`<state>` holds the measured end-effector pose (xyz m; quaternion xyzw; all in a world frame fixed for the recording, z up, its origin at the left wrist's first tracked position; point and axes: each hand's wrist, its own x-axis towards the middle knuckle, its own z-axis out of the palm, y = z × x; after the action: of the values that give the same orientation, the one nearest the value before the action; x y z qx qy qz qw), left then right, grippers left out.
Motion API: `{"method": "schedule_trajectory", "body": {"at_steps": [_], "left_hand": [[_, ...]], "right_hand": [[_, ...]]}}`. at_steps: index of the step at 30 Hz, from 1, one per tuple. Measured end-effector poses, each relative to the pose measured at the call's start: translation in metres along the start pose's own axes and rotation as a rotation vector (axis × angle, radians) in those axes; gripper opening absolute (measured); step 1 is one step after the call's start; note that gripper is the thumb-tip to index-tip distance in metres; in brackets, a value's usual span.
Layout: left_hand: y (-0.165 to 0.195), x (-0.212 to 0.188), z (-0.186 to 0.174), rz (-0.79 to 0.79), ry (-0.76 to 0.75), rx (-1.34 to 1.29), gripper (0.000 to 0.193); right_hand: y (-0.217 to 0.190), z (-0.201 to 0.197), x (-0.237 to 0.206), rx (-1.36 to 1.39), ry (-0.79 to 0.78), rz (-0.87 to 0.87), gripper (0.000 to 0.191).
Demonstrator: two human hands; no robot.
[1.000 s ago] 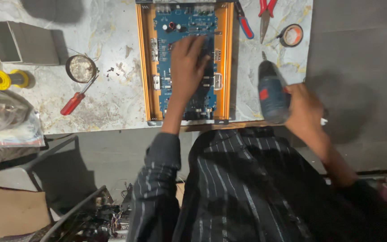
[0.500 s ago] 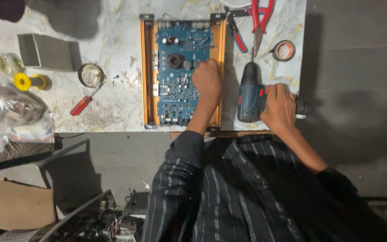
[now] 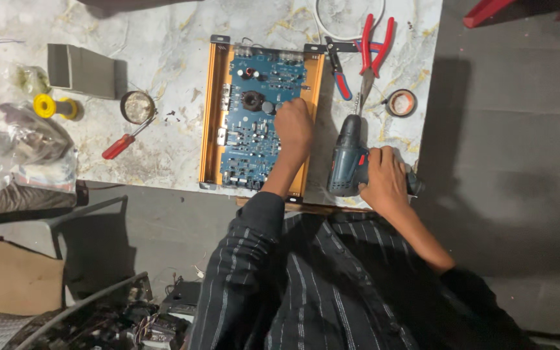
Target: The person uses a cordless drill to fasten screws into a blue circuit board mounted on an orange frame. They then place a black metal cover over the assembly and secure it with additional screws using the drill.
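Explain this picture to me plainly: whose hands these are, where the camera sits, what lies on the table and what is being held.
The camera sits on a person's head and looks straight down, so you see their striped sleeves and both hands. The left hand rests on a blue circuit board set in an orange metal case. The right hand grips a blue cordless drill lying on the marble table. Around them lie red-handled pliers, a tape roll, a red screwdriver, a small round tin, a yellow spool and a grey box.
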<state>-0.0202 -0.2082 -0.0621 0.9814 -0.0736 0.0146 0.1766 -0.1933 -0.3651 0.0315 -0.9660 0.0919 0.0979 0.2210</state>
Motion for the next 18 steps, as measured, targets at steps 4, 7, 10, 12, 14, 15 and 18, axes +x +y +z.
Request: {"method": "schedule_trajectory", "body": {"at_steps": [4, 7, 10, 12, 14, 15, 18], "left_hand": [[0.0, 0.001, 0.002, -0.015, 0.026, -0.045, 0.008], [0.001, 0.0, 0.003, -0.005, 0.056, -0.069, 0.007], [0.001, 0.0, 0.001, -0.004, 0.024, -0.081, 0.008], [0.001, -0.001, -0.01, -0.003, -0.026, -0.081, 0.009], [-0.003, -0.006, -0.032, 0.026, -0.05, -0.179, 0.01], [-0.005, -0.011, -0.046, 0.042, -0.061, -0.229, 0.013], [-0.024, -0.045, -0.101, 0.129, -0.09, -0.412, 0.016]], "right_hand": [[-0.003, 0.001, 0.0, -0.023, -0.002, 0.028, 0.067], [-0.005, 0.004, -0.003, -0.028, 0.015, 0.035, 0.067], [-0.007, 0.008, -0.006, -0.037, 0.022, 0.043, 0.069], [-0.011, 0.011, -0.007, -0.054, 0.032, 0.043, 0.072], [-0.016, 0.013, -0.009, -0.089, 0.058, 0.05, 0.075], [-0.02, 0.013, -0.011, -0.082, 0.074, 0.052, 0.078], [-0.036, 0.011, -0.021, -0.129, 0.179, 0.056, 0.082]]}}
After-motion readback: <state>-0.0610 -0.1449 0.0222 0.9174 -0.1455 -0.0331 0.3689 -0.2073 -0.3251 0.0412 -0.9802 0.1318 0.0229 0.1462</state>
